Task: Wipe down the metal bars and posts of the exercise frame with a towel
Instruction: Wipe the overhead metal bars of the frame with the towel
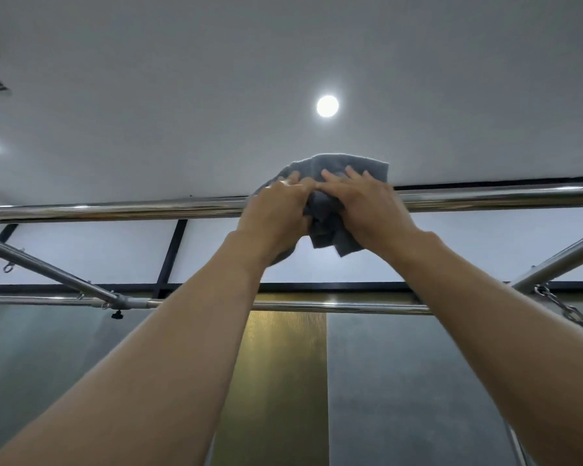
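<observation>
A grey towel [347, 166] is being clasped against the top bar [115, 208] by both hands. The left hand [276, 210] is being curled over the cloth from the near side, its fingers hooking across the top of the bar. The right hand [367, 206] is being closed on the cloth just beside it, fingers laid over the bunched fabric and palm pressing it to the metal. The two hands are being held so close together that it cannot be told whether their knuckles are touching. The towel is being kept wrapped around the top bar at about the middle of its visible length, one bunch rising above the bar behind the fingertips and loose corners hanging just below the bar between the wrists. Both forearms are being stretched up to the top bar from the lower edge of the view. Beyond and below the top bar, a second horizontal bar [350, 306] is being crossed by the arms. It is being met at its ends by a slanted left side bar [48, 267] and a slanted right side bar [559, 260]. A chain [566, 309] is being hung near the right-hand joint, and a small black knob [117, 315] is being shown under the left-hand joint, both lower than the top bar. Above the top bar, almost over the towel, a round ceiling light [327, 106] is being seen glowing.
</observation>
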The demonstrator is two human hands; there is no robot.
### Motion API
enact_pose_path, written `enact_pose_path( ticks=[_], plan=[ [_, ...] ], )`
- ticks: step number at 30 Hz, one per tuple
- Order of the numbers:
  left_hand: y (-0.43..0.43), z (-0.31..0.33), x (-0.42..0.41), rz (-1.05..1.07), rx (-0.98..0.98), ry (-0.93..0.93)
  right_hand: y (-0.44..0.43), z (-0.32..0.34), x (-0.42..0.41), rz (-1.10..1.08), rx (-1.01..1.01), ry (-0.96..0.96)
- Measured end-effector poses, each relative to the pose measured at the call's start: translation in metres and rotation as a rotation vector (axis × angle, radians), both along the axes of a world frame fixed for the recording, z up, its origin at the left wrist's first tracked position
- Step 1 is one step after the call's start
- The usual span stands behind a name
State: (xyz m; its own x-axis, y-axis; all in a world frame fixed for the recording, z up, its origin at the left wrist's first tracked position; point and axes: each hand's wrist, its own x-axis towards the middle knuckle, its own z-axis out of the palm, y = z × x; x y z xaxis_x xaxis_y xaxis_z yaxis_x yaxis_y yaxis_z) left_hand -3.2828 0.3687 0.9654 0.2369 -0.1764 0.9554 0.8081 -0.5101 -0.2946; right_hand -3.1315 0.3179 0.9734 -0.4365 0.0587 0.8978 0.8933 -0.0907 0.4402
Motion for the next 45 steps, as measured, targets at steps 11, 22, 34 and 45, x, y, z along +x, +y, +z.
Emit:
enact_pose_path(
  ticks=[11, 22, 34, 45],
  plan=[
    [0.020, -0.015, -0.037, 0.034, 0.107, -0.016, 0.023, -0.007, -0.032, 0.079, 0.024, 0.031],
    [0.040, -0.024, -0.090, 0.103, 0.164, 0.045, 0.038, -0.023, -0.071, 0.150, 0.014, 0.007],
    [0.052, -0.018, -0.138, 0.221, 0.071, 0.050, 0.059, -0.021, -0.126, 0.261, -0.037, 0.046],
    [0.073, -0.017, -0.169, 0.209, 0.088, -0.055, 0.063, -0.010, -0.165, 0.157, -0.017, 0.055]
  ],
)
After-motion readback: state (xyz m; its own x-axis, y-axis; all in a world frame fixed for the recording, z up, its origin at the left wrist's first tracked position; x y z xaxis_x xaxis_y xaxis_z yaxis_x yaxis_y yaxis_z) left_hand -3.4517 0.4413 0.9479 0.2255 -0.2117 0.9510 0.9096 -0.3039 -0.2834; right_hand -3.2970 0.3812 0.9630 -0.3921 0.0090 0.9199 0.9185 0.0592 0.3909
